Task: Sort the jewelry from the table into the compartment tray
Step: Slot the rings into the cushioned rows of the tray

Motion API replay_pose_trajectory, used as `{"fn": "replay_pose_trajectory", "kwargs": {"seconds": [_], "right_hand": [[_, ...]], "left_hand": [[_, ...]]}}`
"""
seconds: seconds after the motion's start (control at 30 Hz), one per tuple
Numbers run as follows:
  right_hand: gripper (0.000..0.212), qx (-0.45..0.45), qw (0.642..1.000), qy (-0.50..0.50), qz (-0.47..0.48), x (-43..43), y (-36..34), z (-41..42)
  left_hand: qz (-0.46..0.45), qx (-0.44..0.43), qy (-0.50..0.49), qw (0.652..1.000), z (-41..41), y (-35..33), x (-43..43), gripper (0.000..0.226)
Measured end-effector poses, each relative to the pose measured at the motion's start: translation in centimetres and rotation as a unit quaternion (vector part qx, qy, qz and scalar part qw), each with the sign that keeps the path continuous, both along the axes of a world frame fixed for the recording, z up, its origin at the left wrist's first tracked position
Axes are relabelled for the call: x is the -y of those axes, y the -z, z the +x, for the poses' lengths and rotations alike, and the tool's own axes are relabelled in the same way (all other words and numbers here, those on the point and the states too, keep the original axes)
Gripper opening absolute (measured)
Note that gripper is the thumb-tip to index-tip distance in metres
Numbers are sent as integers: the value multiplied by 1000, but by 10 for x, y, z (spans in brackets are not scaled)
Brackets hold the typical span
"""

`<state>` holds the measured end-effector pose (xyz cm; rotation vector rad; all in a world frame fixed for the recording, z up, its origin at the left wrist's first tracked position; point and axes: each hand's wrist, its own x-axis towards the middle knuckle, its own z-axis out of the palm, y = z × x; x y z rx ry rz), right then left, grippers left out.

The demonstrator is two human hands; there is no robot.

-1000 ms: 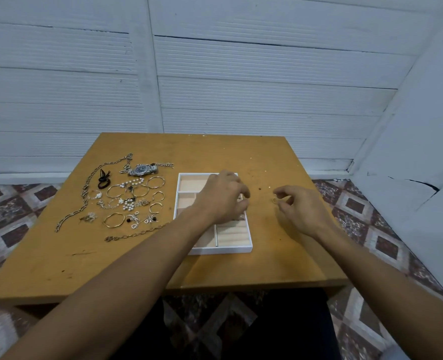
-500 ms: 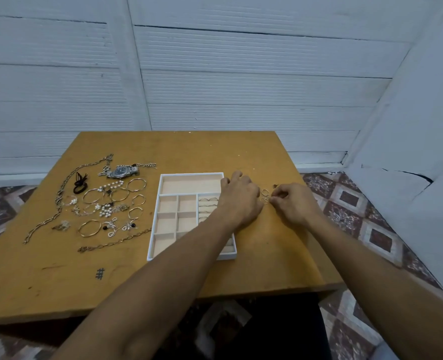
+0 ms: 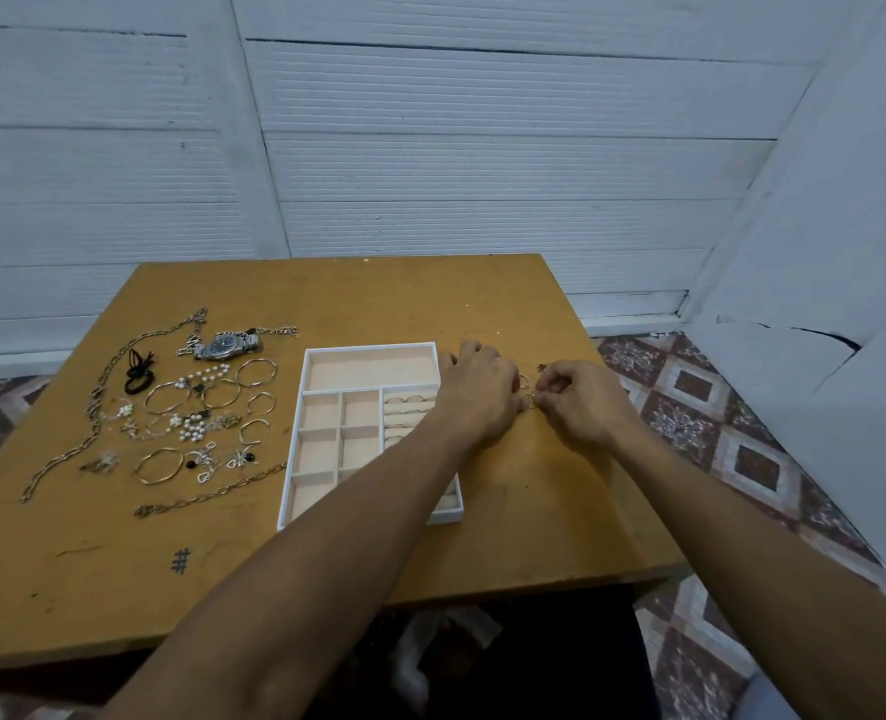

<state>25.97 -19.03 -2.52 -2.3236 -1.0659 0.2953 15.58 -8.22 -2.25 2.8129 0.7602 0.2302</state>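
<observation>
Head view: your right hand (image 3: 581, 405) sits on the table (image 3: 378, 293) just right of the tray (image 3: 370, 346), its fingers curled, thumb and forefinger pinching a small ring (image 3: 530, 401). Your left hand (image 3: 477, 402) rests knuckles up over the tray's right edge, fingers curled toward that ring; I cannot tell whether they grip it. Other rings (image 3: 412, 400) sit in the tray's right-hand slots. Loose jewelry (image 3: 191, 407), a watch (image 3: 222, 345) among it, lies spread left of the tray.

A worn yellow-brown wooden bench (image 3: 430, 304) stands close to a wall (image 3: 482, 148) of white ribbed panels. The floor (image 3: 690, 407) has dark red and grey patterned tiles.
</observation>
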Motion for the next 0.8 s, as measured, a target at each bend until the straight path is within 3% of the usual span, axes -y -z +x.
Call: {"fn": "replay_pose_trajectory", "kwargs": {"seconds": [0.27, 0.47, 0.67, 0.8], "right_hand": [[5, -48, 998, 19, 38, 8, -2, 2], [8, -108, 990, 53, 73, 16, -8, 6], [7, -114, 990, 53, 70, 20, -11, 4], [6, -115, 989, 55, 69, 24, -14, 3]], "left_hand": [[-41, 18, -14, 999, 4, 2, 8, 26], [-20, 6, 7, 1000, 7, -5, 9, 22], [-15, -38, 27, 999, 10, -8, 9, 21], [-24, -15, 33, 999, 8, -9, 10, 11]]}}
